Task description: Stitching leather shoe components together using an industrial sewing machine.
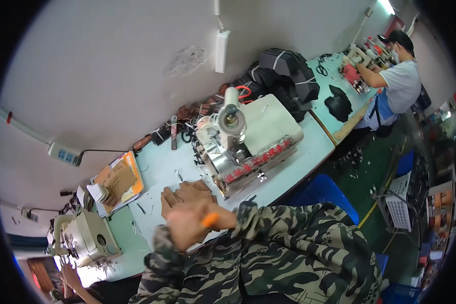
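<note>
Both hands meet in front of me at the near edge of the pale table, partly overlapping. My left hand (pixel 183 229) is smeared by motion, and its fingers cannot be made out. Coming in from the right, my right hand (pixel 222 217) lies partly behind the left, its fingers hidden. A short orange object (pixel 210 220) shows between the hands; its kind is unclear, and I cannot tell which hand has it. Just beyond the hands lie brown folded pieces (pixel 190 191) of sheet material, close against them. A sewing machine (pixel 271 126) stands ahead and to the right.
Black stacked pieces (pixel 278 66) and brown bundles (pixel 190 112) line the wall. Papers and cardboard (pixel 117 181) lie at left, near another machine (pixel 88 238) and someone else's hand (pixel 71 276). A blue bin (pixel 327 195) stands below at right. A co-worker (pixel 400 76) sits at the far right.
</note>
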Available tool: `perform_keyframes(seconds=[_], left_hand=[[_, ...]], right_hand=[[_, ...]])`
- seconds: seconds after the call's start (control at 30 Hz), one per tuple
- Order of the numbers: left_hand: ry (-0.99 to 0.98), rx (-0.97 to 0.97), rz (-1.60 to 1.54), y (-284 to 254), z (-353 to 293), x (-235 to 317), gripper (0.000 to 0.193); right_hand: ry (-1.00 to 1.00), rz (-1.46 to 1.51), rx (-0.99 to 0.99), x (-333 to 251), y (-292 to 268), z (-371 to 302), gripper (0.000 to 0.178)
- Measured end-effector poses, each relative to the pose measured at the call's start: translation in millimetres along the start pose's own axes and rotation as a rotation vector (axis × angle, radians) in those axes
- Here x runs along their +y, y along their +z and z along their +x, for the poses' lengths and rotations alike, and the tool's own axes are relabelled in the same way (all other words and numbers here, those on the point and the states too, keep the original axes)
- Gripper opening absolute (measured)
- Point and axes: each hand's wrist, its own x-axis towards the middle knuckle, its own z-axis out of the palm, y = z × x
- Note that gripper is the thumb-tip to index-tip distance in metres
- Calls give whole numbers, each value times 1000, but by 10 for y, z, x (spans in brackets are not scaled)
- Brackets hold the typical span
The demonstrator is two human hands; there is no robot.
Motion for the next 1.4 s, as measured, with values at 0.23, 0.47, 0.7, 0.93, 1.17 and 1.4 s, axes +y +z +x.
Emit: perform_keyframes(seconds=[0.23,0.47,0.7,0.93,1.17,1.4], left_hand=[[40,635,-1093,100,17,-235,53],[-82,1162,-1481,533,160,293,60],[101,638,-170,-202,211,-40,59],[52,313,247,228,-53,-235,77],[123,154,-124,137,-137,-397,112],[-35,527,-1031,354,-24,-1026,68]], right_hand=[[439,267,313,-616,-107,104,45],[454,1155,499,-713,-62,392,40],[192,37,380,165,119,102,41],[394,-319,-304,-107,-242,308,36],[589,-11,-649,-266,-613,809,34],[851,135,-245,-179,-415,791,46]])
